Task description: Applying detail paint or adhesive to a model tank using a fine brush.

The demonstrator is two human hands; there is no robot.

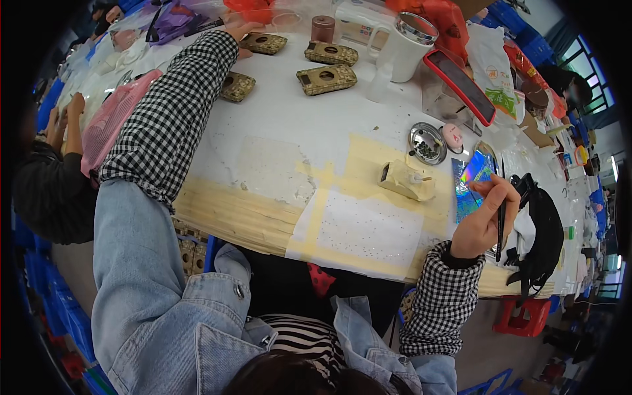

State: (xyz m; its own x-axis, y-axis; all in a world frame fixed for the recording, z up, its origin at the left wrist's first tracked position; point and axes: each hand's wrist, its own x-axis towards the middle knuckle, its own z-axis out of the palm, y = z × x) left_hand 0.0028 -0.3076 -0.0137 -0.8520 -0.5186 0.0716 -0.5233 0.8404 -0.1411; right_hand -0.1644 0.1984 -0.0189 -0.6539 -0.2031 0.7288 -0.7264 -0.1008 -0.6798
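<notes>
The person's left hand (242, 33) is at the near-left end of a camouflage toy-vehicle hull (265, 44), left of the white mug (403, 51); whether its fingers grip the hull, one cannot tell. Three more camouflage hulls (327, 79) also lie left of the mug. The right hand (487, 214), to the mug's right and nearer the person, has its fingers curled around a slim dark tool (501, 230). Nearer the person than the mug are a round metal dish (428, 153) and a tape-covered block (409, 182); a red-cased phone (459, 85) leans just right of it.
</notes>
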